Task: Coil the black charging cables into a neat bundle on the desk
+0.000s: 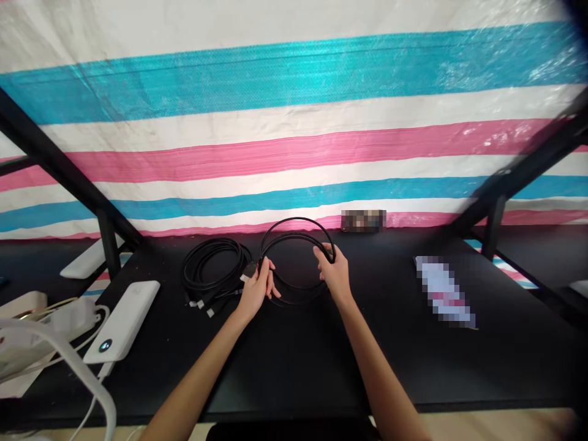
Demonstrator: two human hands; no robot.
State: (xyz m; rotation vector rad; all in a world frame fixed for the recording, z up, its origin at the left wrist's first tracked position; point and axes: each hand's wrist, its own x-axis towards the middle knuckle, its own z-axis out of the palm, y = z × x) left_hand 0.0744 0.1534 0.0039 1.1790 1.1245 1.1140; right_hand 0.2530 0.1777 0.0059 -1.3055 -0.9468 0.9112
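A black cable [297,235] hangs in loose loops between my two hands, just above the black table. My left hand [257,288] is closed on the left side of the loops, with a dark connector with a pale tip beside its fingers. On the right side, my right hand [334,269] grips the same loops between thumb and fingers. Left of my left hand lies a second coiled black cable [197,263] on the table, its several light-tipped plugs towards me.
A white power bank [126,321] with a lead plugged in lies at left, near a white power strip [68,318]. A blurred-out flat item [444,293] lies at right, another dark blurred item [362,220] at the back. Black frame bars [59,159] slant upward before a striped sheet [294,147].
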